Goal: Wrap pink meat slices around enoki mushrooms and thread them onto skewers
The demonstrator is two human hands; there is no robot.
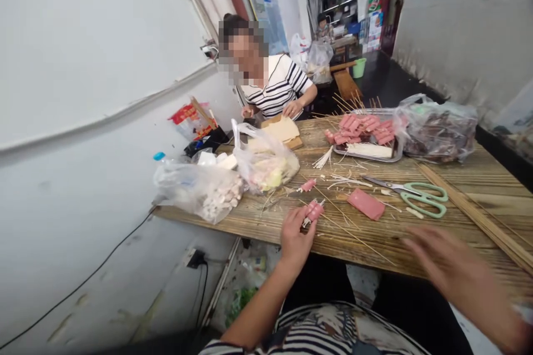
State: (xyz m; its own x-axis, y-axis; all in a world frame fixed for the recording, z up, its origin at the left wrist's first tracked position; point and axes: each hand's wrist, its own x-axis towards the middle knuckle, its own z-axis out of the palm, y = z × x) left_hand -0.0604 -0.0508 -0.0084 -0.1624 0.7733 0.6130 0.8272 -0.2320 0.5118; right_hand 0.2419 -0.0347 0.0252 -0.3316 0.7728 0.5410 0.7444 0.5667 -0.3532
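Observation:
My left hand (296,236) is closed round a skewer of pink ham rolls (314,211) wrapped about enoki mushrooms, near the table's front edge. The thin stick runs from the rolls toward the lower right. My right hand (453,274) is smeared by motion over the front edge on the right, its fingers stretched out and nothing visible in them. Between the hands lies a stack of flat pink ham slices (366,204). Beyond the left hand rests another small ham roll (308,184). Loose enoki strands (343,180) are scattered nearby.
Green-handled scissors (425,198) and bare skewers (478,216) lie on the right. A metal tray (397,150) bears several finished skewers; a dark-filled bag (441,130) adjoins it. Bags of mushrooms (220,197) and leaves (266,163) stand left. A co-worker (275,86) sits opposite with a board.

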